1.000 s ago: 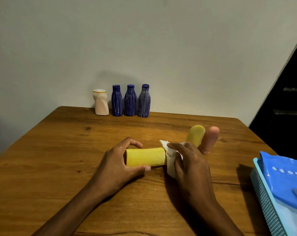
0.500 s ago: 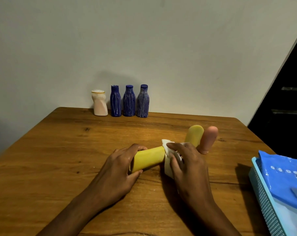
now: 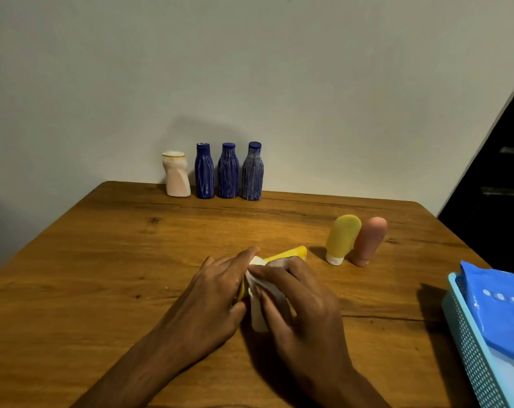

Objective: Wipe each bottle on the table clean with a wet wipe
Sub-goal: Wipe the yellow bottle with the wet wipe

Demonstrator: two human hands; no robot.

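left hand [image 3: 217,293] gripping yellow bottle [image 3: 285,256], right hand [image 3: 297,301] apparently pressing wipe [image 3: 257,304]

Both hands [image 3: 258,293] hide most of the yellow bottle [image 3: 288,254].

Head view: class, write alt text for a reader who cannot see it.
Left hand holds a yellow plastic bottle lying on the wooden table while the right hand rubs it with a white wet wipe.

Plain pale wall [image 3: 250,69] fills the upper frame. Wooden counter [image 3: 102,275], knotted and grained, spans the lower half, lit warmly at centre. Dark opening [image 3: 497,184] at right edge, possibly a doorway or stairs.
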